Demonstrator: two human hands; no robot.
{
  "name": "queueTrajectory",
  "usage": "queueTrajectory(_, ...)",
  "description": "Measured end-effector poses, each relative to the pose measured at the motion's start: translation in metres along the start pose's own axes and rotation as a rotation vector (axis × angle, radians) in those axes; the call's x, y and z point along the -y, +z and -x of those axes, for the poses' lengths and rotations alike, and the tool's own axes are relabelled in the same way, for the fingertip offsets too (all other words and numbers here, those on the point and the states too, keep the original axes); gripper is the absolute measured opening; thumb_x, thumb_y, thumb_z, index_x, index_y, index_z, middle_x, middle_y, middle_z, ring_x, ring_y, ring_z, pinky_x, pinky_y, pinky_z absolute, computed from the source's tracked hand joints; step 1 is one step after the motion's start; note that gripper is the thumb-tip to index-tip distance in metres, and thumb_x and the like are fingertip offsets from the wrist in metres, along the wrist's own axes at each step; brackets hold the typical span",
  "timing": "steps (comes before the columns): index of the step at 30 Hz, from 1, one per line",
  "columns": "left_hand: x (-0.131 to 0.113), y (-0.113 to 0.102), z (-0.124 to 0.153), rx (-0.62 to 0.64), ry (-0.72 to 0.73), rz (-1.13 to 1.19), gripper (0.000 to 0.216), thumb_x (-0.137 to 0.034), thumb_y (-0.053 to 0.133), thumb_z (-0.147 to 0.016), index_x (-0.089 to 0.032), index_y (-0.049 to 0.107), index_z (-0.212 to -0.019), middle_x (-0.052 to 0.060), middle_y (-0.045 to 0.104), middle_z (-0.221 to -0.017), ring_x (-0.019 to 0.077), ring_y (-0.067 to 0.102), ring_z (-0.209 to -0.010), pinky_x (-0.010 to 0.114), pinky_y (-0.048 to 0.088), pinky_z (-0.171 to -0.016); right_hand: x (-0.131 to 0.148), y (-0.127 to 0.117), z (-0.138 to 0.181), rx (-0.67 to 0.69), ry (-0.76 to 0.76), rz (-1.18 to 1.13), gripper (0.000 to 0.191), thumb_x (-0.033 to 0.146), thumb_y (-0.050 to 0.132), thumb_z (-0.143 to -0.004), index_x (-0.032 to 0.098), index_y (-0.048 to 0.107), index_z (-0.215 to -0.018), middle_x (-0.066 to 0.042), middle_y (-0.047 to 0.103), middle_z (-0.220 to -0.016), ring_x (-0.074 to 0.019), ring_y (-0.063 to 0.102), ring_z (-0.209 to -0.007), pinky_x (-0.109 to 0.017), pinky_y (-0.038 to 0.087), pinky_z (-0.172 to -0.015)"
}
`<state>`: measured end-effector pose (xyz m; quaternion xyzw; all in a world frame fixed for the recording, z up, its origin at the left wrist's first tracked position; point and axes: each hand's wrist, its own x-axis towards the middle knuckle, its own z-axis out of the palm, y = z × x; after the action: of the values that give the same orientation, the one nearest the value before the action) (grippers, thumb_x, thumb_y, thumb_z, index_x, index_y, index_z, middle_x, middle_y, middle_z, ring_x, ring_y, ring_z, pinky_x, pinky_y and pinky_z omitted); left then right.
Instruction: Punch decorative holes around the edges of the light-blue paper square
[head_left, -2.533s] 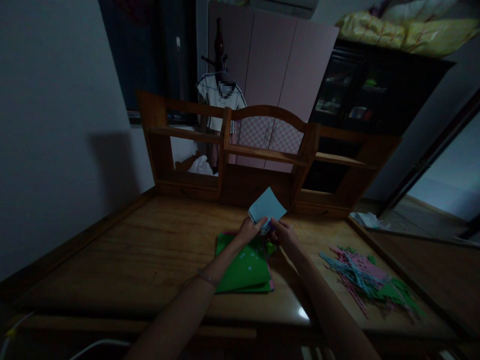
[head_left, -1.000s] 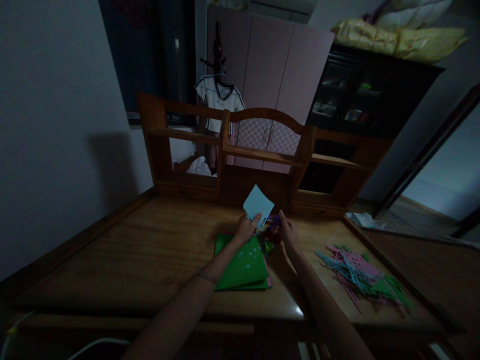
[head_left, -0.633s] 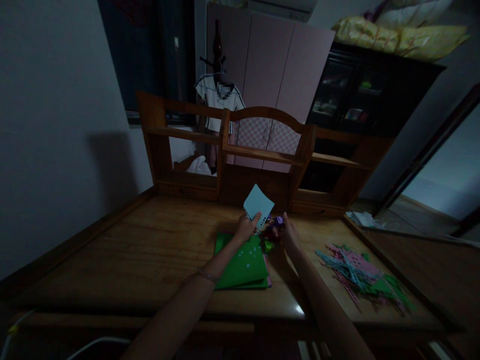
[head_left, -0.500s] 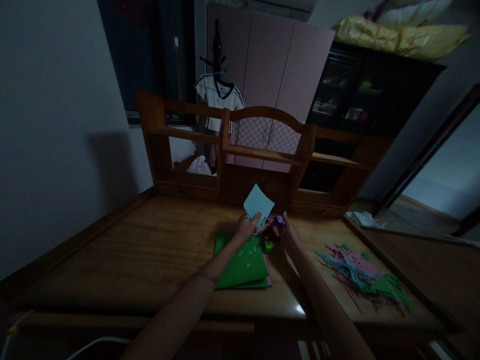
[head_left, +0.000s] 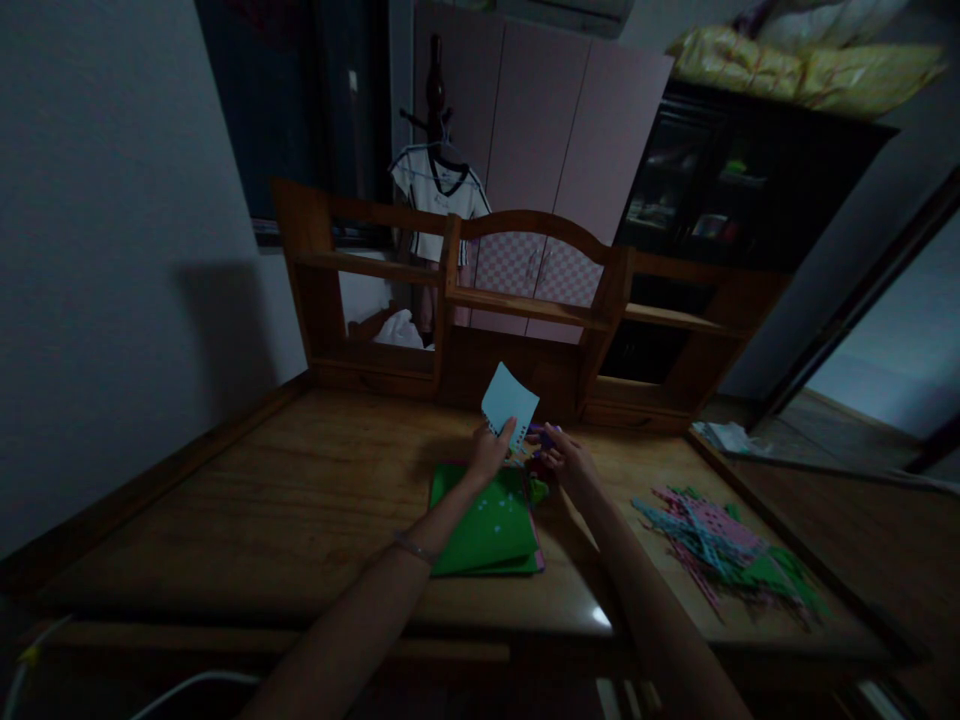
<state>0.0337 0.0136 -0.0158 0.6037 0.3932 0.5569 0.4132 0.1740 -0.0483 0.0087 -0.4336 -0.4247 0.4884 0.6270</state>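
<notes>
My left hand pinches a light blue sheet of paper between thumb and fingers, above the table. Small cut-outs run along the sheet's lower edges. My right hand is closed around a small purple paper punch, partly hidden by the fingers, just right of the sheet. Below it sits a small green punch-like piece, and a dark red item beside it is mostly covered. Under my left forearm lie green paper sheets with small pale cut-out bits on top and a pink edge showing beneath.
On the right of the wooden table lies a loose heap of pink, blue and green paper strips. A wooden shelf unit stands along the back edge. A wall borders the left side.
My right hand has moved left and its fingers have closed over the purple punch. My left hand and the blue sheet have shifted slightly left.
</notes>
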Motion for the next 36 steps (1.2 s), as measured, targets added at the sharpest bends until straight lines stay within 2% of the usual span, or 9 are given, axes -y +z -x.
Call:
queueTrajectory(4,0.004,-0.002,-0.002,-0.027,-0.050,-0.038,0.046,-0.054,0.046,-0.081,-0.013,0.065,-0.087,0.008,0.068,-0.077,0.0178,0.063,-0.064,0.024,0.048,-0.058,-0.003,0.000,-0.001,0.008,-0.021,0.043,0.037,0.044,0.070,-0.063,0.019,0.067,-0.090,-0.007,0.067,-0.095,-0.0129,0.058,-0.068,-0.020,0.042,-0.053)
queueTrajectory(10,0.005,-0.002,-0.004,-0.069,-0.001,-0.033,0.044,-0.053,0.048,-0.080,-0.014,0.065,-0.091,0.009,0.068,-0.087,0.0203,0.064,-0.079,0.027,0.048,-0.072,0.001,-0.001,0.006,0.030,-0.048,0.171,0.037,0.045,0.065,-0.067,0.018,0.069,-0.093,-0.006,0.066,-0.091,-0.0126,0.055,-0.066,-0.021,0.041,-0.053)
queueTrajectory(14,0.003,-0.003,-0.002,-0.060,0.006,-0.036,0.043,-0.052,0.048,-0.081,-0.014,0.066,-0.090,0.010,0.069,-0.088,0.0214,0.063,-0.082,0.028,0.047,-0.074,0.006,0.001,0.010,0.042,-0.083,0.208,0.034,0.038,0.069,-0.062,0.022,0.069,-0.092,-0.005,0.065,-0.097,-0.0146,0.056,-0.071,-0.022,0.042,-0.056)
queueTrajectory(18,0.002,-0.003,-0.002,-0.053,-0.004,-0.044,0.044,-0.053,0.048,-0.080,-0.013,0.066,-0.088,0.009,0.069,-0.082,0.0208,0.063,-0.075,0.027,0.047,-0.071,0.003,0.002,0.006,0.000,-0.084,0.118,0.028,0.041,0.066,-0.066,0.024,0.068,-0.089,-0.005,0.065,-0.098,-0.0139,0.055,-0.069,-0.022,0.044,-0.056)
queueTrajectory(24,0.010,-0.001,-0.005,-0.069,0.003,-0.044,0.043,-0.052,0.047,-0.081,-0.014,0.065,-0.090,0.008,0.068,-0.086,0.0191,0.063,-0.075,0.027,0.047,-0.070,-0.003,-0.002,-0.003,-0.007,-0.053,-0.001,0.036,0.046,0.067,-0.066,0.020,0.068,-0.090,-0.006,0.065,-0.091,-0.0126,0.055,-0.066,-0.022,0.043,-0.054)
queueTrajectory(30,0.012,0.000,-0.006,-0.067,0.030,-0.071,0.042,-0.052,0.047,-0.081,-0.014,0.065,-0.083,0.008,0.067,-0.078,0.0185,0.062,-0.072,0.025,0.046,-0.065,-0.001,-0.002,-0.004,0.011,-0.031,-0.102,0.044,0.057,0.061,-0.069,0.016,0.064,-0.086,-0.006,0.066,-0.076,-0.0090,0.051,-0.050,-0.022,0.040,-0.047)
queueTrajectory(36,0.006,-0.002,-0.003,-0.063,0.036,-0.070,0.042,-0.051,0.047,-0.081,-0.014,0.065,-0.087,0.008,0.067,-0.081,0.0182,0.062,-0.073,0.024,0.046,-0.065,-0.002,-0.002,-0.007,0.002,-0.005,-0.124,0.047,0.064,0.057,-0.069,0.018,0.057,-0.081,-0.007,0.067,-0.074,-0.0083,0.047,-0.039,-0.022,0.034,-0.038)
